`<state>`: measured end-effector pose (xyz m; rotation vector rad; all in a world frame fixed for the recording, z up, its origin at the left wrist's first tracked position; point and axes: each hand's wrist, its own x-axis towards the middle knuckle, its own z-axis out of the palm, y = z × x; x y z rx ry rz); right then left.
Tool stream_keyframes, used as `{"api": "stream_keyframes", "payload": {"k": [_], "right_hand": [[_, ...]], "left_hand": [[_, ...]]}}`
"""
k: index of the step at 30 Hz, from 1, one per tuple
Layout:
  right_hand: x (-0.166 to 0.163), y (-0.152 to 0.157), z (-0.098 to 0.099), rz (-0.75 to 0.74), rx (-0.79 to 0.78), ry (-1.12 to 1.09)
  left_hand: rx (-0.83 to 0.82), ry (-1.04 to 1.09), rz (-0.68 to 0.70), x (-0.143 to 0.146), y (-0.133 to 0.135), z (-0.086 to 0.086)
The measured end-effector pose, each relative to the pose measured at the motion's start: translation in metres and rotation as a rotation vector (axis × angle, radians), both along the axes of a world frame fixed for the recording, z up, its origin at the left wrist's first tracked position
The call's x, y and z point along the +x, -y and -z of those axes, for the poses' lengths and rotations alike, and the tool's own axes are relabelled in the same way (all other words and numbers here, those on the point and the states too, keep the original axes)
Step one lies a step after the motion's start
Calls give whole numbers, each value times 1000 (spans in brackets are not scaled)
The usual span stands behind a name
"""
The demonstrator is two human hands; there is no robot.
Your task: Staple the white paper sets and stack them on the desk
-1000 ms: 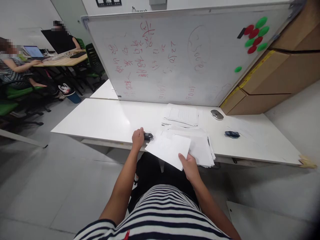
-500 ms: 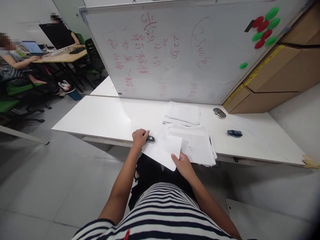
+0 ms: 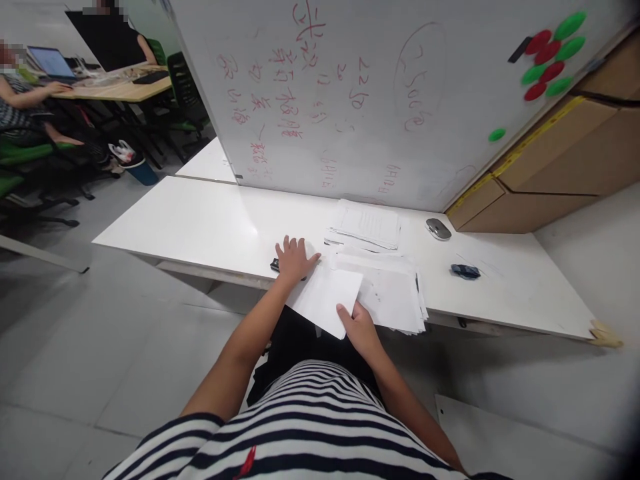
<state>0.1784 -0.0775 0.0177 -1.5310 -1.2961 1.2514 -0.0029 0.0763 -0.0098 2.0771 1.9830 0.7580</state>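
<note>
My left hand is spread, fingers apart and pointing away from me, above a black stapler near the table's front edge. One end of the stapler shows left of the hand; the palm hides most of the rest, and I cannot tell how firmly it touches. My right hand pinches the near right corner of white paper sheets, thumb on top. The sheets' far left corner lies by the stapler, and their near side overhangs the edge. Beside them rests a stack of papers.
Behind lies another paper stack. A computer mouse and a small dark blue object are to the right. A whiteboard with magnets stands along the back, beside cardboard boxes. Two people sit at a desk far left.
My left hand has uncurled from around the stapler and spread its fingers over it, moving slightly right and away. My right hand still pinches the sheets. The camera view has shifted a little.
</note>
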Motion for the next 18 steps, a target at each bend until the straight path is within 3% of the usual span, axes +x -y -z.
{"api": "stream_keyframes", "payload": {"k": [3, 6, 9, 12, 15, 18], "right_hand": [[-3, 1, -4, -14, 3, -18], [-3, 2, -3, -18, -8, -62], [-1, 1, 0, 8, -46, -103], [8, -1, -5, -18, -81, -58], [35, 0, -25, -100, -90, -16], [78, 3, -51, -26, -28, 74]], "left_hand": [[68, 228, -67, -10, 5, -8], [142, 380, -14, -29, 13, -14], [138, 215, 121, -48, 22, -7], [89, 10, 119, -59, 27, 8], [115, -101, 33, -60, 25, 22], [231, -162, 7, -58, 22, 29]]}}
